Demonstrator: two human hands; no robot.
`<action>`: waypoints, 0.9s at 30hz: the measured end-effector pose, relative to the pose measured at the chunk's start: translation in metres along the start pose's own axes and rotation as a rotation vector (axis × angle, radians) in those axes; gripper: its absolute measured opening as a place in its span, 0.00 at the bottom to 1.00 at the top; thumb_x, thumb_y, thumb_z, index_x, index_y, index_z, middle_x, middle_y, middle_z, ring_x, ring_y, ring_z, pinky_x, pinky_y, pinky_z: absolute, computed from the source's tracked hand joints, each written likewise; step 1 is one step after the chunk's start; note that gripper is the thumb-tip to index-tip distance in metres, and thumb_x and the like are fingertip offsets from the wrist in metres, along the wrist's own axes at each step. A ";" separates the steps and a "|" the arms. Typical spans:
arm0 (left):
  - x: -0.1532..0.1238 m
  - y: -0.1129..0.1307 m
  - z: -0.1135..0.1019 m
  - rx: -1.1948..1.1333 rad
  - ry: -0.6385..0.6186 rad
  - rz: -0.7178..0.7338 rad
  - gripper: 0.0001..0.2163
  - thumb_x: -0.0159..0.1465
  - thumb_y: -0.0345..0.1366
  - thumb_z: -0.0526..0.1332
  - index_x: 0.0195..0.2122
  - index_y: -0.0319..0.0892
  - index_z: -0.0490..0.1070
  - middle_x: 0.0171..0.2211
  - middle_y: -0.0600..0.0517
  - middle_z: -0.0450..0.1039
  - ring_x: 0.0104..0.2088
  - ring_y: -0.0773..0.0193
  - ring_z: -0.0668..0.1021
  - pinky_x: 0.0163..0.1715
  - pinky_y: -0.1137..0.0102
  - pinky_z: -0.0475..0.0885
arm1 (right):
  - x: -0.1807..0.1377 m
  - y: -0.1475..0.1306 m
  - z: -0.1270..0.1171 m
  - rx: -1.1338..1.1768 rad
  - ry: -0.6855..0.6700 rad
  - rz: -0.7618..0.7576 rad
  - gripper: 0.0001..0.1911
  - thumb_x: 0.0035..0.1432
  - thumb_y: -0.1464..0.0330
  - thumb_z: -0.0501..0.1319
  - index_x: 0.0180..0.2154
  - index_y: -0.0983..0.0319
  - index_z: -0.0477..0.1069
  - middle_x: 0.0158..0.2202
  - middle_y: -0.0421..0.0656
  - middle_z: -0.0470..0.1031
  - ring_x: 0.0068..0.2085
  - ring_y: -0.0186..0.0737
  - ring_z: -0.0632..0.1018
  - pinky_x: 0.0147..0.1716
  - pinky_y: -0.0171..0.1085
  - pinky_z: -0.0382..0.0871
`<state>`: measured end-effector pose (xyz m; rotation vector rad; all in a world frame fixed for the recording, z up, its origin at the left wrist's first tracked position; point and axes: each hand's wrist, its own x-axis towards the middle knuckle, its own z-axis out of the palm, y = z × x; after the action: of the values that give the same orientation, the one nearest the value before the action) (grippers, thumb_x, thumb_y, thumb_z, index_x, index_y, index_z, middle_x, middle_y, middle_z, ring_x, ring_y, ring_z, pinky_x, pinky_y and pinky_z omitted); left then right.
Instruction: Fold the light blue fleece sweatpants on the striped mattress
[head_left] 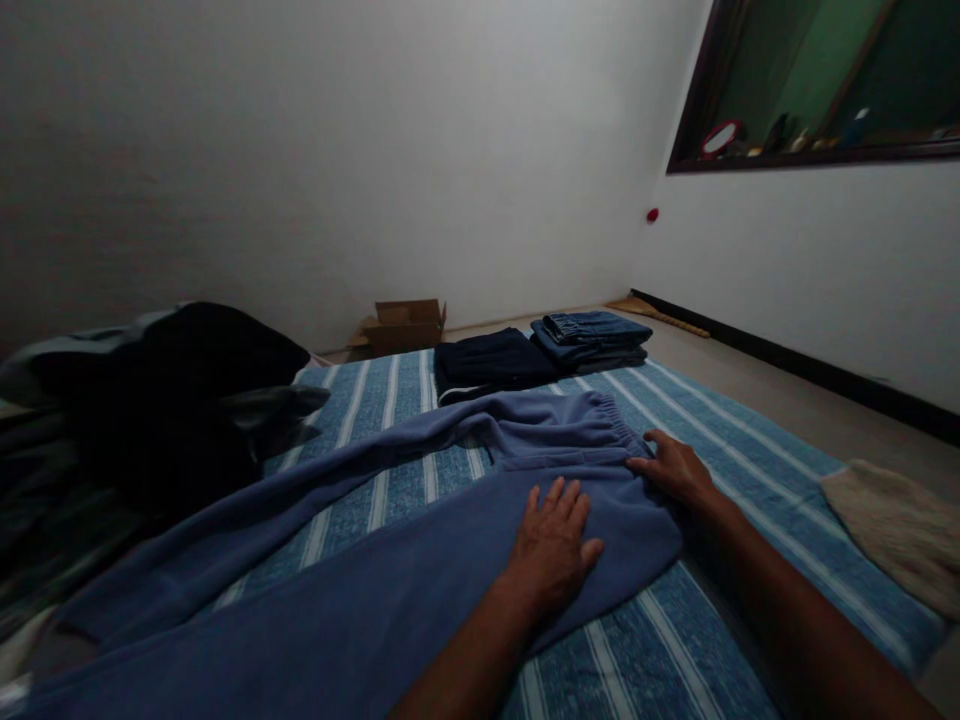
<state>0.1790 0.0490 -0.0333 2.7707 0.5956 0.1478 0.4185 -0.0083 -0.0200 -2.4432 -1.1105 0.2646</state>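
Observation:
Blue-violet sweatpants [450, 540] lie spread across the bed, legs toward the lower left and the gathered waistband at the right. My left hand [555, 545] rests flat on the upper part of the near leg, fingers spread, holding nothing. At the waistband's near side, my right hand [679, 470] has its fingers bent around the fabric edge; some fingertips are hidden. The far leg lies apart from the near one, with striped sheet showing between them.
A blue striped sheet [727, 440] covers the bed. Folded dark trousers [491, 358] and folded jeans [596, 330] lie at the far edge. A dark clothes heap [165, 400] is at left, a beige cloth [892, 525] at right. Behind the bed stands a cardboard box [409, 325].

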 end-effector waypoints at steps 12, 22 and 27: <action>0.023 0.005 -0.001 -0.025 -0.021 0.003 0.28 0.68 0.51 0.44 0.64 0.40 0.53 0.66 0.42 0.49 0.67 0.54 0.49 0.63 0.48 0.46 | -0.042 0.015 -0.027 0.703 -0.331 0.154 0.35 0.42 0.61 0.67 0.52 0.63 0.61 0.30 0.42 0.76 0.29 0.42 0.78 0.27 0.36 0.69; 0.018 0.008 -0.004 -0.029 -0.073 0.040 0.26 0.65 0.55 0.48 0.62 0.52 0.57 0.68 0.44 0.42 0.67 0.48 0.46 0.61 0.45 0.43 | -0.041 0.025 -0.013 -0.157 -0.049 -0.071 0.21 0.54 0.62 0.59 0.50 0.59 0.69 0.39 0.47 0.78 0.40 0.49 0.78 0.33 0.39 0.67; 0.017 0.011 -0.002 -0.071 -0.090 0.038 0.28 0.64 0.56 0.48 0.63 0.50 0.56 0.68 0.44 0.41 0.67 0.48 0.44 0.61 0.45 0.41 | -0.063 0.000 -0.011 -0.435 0.140 -0.209 0.18 0.59 0.61 0.53 0.48 0.61 0.69 0.42 0.51 0.76 0.41 0.51 0.77 0.34 0.43 0.69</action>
<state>0.1981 0.0470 -0.0278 2.7043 0.5056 0.0512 0.3807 -0.0595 -0.0110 -2.6265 -1.4692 -0.2357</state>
